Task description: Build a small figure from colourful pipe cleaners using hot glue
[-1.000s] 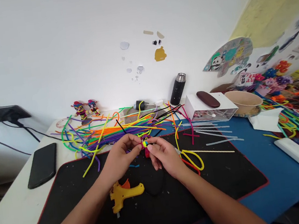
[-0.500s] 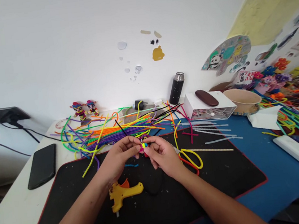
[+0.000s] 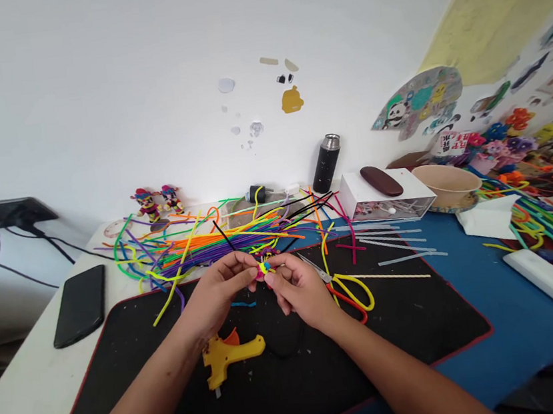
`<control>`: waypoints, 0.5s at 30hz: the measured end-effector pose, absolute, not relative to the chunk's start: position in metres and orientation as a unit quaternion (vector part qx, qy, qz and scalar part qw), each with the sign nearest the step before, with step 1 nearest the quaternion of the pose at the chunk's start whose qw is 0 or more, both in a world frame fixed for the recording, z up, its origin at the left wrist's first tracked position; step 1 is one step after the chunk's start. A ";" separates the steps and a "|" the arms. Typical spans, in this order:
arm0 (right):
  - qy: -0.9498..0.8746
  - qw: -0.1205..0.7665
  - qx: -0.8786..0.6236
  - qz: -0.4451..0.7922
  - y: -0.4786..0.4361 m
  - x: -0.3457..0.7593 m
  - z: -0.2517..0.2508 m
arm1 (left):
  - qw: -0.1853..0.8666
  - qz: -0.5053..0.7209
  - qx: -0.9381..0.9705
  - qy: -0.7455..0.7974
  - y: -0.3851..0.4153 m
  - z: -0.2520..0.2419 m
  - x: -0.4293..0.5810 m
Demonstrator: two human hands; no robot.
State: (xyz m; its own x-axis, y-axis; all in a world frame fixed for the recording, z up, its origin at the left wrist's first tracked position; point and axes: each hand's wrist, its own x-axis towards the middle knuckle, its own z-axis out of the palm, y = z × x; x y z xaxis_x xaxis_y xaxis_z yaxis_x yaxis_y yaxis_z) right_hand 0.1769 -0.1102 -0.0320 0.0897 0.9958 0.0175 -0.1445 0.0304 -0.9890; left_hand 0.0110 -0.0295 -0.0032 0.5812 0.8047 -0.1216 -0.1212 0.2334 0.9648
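Between my two hands is a small pink, yellow and blue pipe-cleaner piece (image 3: pixel 266 268), held above the black mat. My left hand (image 3: pixel 228 287) pinches its pink side with thumb and forefinger. The fingertips of my right hand (image 3: pixel 299 288) close on its blue and yellow side, partly covering it. Just right of that hand lie scissors (image 3: pixel 355 291) with yellow and orange handles. A yellow glue gun (image 3: pixel 234 354) rests on the mat below my left hand. Close behind my left fingers, a short blue pipe-cleaner bit (image 3: pixel 243 304) lies on the mat.
Behind my hands spreads a pile of colourful pipe cleaners (image 3: pixel 201 246). Two small figures (image 3: pixel 146 205) stand at the back left, and a phone (image 3: pixel 79 305) lies left. Toward the right are a black flask (image 3: pixel 326 164), a white box (image 3: pixel 356 197), a bowl (image 3: pixel 447 182) and clear glue sticks (image 3: pixel 396 240).
The small piece has turned slightly in my fingers, so more of its yellow and blue shows. More of the scissors' blades is visible beside my right hand. Both hands stay nearly in place.
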 end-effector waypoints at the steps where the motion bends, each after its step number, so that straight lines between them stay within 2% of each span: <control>1: -0.444 0.561 -0.476 0.511 -0.110 0.177 -0.031 | 0.702 0.332 0.541 0.323 -0.030 -0.003 0.011; 7: -0.437 0.551 -0.484 0.520 -0.111 0.179 -0.028 | 0.617 0.344 0.628 0.325 -0.033 -0.004 0.009; 15: -0.427 0.552 -0.494 0.518 -0.109 0.178 -0.033 | 0.567 0.329 0.682 0.325 -0.036 -0.010 0.009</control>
